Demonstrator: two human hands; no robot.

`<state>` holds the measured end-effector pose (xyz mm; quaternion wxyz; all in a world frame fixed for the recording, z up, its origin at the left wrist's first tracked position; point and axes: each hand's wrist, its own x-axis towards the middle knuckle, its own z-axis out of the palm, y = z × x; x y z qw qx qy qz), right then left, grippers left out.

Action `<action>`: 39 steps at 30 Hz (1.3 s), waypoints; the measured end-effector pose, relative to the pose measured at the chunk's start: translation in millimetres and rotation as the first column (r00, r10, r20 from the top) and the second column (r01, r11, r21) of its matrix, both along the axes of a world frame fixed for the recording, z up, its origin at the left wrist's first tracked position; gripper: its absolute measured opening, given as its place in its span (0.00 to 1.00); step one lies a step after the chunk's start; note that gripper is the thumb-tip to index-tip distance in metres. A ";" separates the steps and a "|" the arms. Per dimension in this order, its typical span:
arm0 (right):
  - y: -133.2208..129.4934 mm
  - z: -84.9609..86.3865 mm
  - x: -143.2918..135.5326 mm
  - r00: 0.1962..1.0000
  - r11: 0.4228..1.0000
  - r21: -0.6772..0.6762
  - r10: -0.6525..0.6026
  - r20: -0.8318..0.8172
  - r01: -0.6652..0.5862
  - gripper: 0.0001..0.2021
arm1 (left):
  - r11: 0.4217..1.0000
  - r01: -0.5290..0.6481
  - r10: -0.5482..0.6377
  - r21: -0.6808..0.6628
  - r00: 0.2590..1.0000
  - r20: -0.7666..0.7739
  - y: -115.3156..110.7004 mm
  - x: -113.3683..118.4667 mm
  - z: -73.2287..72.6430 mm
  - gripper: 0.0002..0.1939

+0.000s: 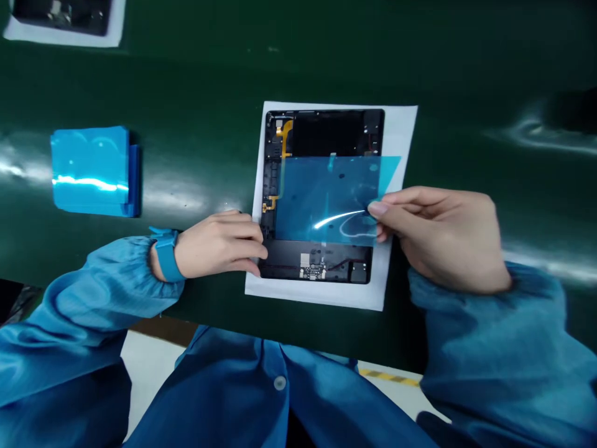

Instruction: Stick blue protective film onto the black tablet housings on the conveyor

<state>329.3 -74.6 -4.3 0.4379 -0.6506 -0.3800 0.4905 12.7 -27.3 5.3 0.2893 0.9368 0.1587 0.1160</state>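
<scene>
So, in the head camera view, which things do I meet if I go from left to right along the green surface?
Stack of glossy blue film sheets → left hand with blue wrist strap → opened black tablet body on white paper → right hand pinching a translucent blue film sheet.

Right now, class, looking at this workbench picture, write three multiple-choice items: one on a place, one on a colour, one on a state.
1. Where does the stack of blue films lie?
A. To the left of the opened tablet
B. On top of the tablet
C. In the person's lap

2. What colour is the sheet under the opened tablet?
A. Yellow
B. White
C. Red

3. How is the blue film over the tablet held?
A. It lies untouched
B. Folded into the left hand
C. Pinched at its right edge by the right hand

Key: 1 A, the stack sits apart on the green surface, left of the tablet. 2 B, the white sheet shows around the tablet. 3 C, the right hand pinches the film's edge, while the left hand rests at the tablet's left edge.
</scene>
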 end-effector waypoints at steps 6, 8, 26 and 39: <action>-4.2 4.4 -1.5 0.999 0.999 0.032 0.018 0.036 -0.019 0.10 | 0.996 0.009 -0.012 0.088 0.999 0.031 -0.9 0.4 -0.3 0.15; -4.8 5.8 -1.7 0.998 0.999 0.025 0.018 0.062 -0.020 0.09 | 0.997 0.011 -0.013 0.073 1.000 0.023 -1.0 1.3 0.4 0.14; -5.0 12.7 -2.9 0.973 0.998 0.031 0.049 0.225 -0.058 0.06 | 1.000 0.009 -0.010 0.029 1.000 0.003 -0.4 3.4 4.2 0.13; -5.1 11.0 -1.5 0.974 0.998 0.033 0.044 0.222 -0.052 0.06 | 0.999 0.008 -0.008 0.033 1.000 0.010 -0.8 3.1 3.0 0.13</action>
